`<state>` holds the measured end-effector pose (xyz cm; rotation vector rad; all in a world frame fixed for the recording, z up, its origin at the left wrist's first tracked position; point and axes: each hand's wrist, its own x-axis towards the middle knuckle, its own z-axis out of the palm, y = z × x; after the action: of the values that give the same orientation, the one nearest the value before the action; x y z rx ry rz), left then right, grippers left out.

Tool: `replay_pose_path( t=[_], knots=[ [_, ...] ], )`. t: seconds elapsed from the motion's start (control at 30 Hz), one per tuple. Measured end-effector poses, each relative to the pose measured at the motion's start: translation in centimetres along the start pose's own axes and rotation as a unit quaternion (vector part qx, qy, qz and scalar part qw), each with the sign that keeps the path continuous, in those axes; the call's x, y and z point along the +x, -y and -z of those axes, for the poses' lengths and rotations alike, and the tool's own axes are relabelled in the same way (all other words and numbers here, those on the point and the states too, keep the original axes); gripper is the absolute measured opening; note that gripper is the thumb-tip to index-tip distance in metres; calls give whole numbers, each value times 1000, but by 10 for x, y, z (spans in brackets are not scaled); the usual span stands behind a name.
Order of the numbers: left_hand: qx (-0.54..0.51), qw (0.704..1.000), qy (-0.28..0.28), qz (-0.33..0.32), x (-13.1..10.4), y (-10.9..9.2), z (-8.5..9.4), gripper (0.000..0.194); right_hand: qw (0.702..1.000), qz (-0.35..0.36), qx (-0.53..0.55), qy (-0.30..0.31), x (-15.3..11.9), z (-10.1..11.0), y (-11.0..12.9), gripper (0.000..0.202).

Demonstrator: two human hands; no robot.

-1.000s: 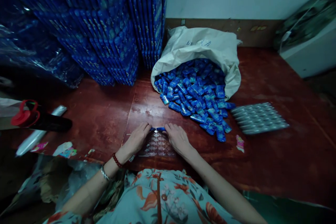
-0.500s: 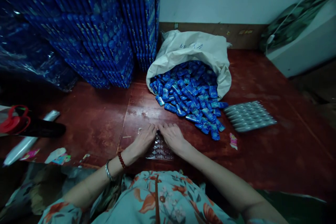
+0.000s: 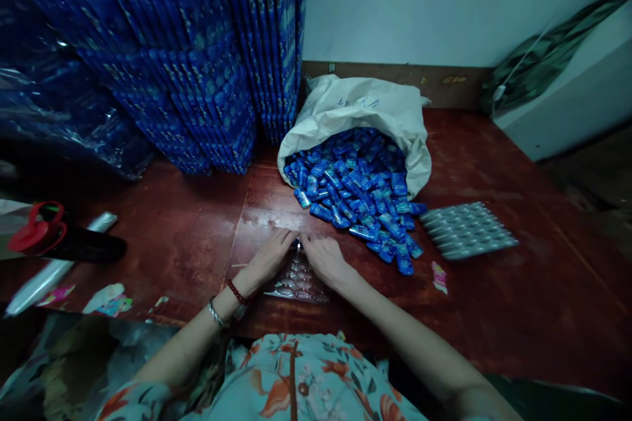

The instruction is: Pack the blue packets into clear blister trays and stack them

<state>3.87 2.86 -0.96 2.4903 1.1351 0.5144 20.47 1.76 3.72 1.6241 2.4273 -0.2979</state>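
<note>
The left hand and the right hand are brought close together at the lower centre of the frame, fingers bent and fingertips nearly meeting. A dark blue piece is partly seen between them; whether it is pinched by either hand cannot be told. A clear plastic tray with rows of hollows is placed under the hands, its upper part and sides hidden by them. A red bead bracelet and a metal bangle are worn on the left arm.

Just above the hands, small blue packets are spilled from a white sack over the reddish table. Right of the pile, more clear trays are set down, with a pink wrapper below them. The upper left is filled by tall stacks of blue packs. At the left edge, a plastic roll is partly covered by a black bottle with a red lid.
</note>
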Motion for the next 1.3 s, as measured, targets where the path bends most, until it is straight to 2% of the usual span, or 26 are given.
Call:
replay_pose_path(
  t=[0.13, 0.23, 0.3, 0.4, 0.47, 0.53, 0.6, 0.7, 0.8, 0.9, 0.97, 1.03, 1.13, 1.23, 1.3],
  knots=[
    [-90, 994, 52, -17, 23, 14, 30, 39, 999, 8, 53, -6, -9, 9, -31, 39],
    [-149, 988, 11, 38, 55, 28, 40, 30, 994, -67, 73, -53, 2, 12, -51, 38],
    [-132, 985, -14, 112, 83, 37, 33, 28, 990, -114, 57, -64, 21, 10, -55, 34],
    [-91, 977, -20, 193, 119, 45, 12, 41, 991, -115, 43, -49, 51, 5, -50, 33],
    [-93, 973, -26, 209, 133, 48, 0, 48, 992, -107, 48, -42, 63, 2, -46, 34],
    [-105, 970, -29, 215, 138, 50, -7, 49, 993, -100, 53, -36, 63, -1, -46, 37],
    [-119, 967, -30, 225, 133, 54, -6, 49, 992, -93, 72, -45, 52, -7, -53, 42],
    [-133, 959, -43, 247, 110, 61, 4, 40, 968, -63, 191, -148, 19, -25, -69, 44],
    [-156, 942, -102, 278, 67, 63, 17, 24, 896, -58, 359, -255, -22, -50, -79, 39],
    [-229, 901, -220, 295, 13, 51, 25, 29, 829, -106, 471, -281, -57, -72, -70, 34],
    [-259, 881, -257, 302, -19, 32, 27, 34, 807, -109, 508, -281, -71, -80, -56, 33],
    [-263, 881, -250, 305, -41, 9, 23, 31, 817, -81, 502, -272, -75, -83, -43, 32],
    [-240, 901, -230, 278, -53, -21, 10, 19, 860, 6, 433, -270, -68, -79, -32, 29],
    [-181, 936, -223, 205, -47, -33, -5, 13, 892, 99, 349, -271, -58, -70, -33, 38],
    [-119, 962, -202, 141, -42, -33, -12, 18, 914, 123, 296, -250, -55, -63, -36, 43]
  ],
)
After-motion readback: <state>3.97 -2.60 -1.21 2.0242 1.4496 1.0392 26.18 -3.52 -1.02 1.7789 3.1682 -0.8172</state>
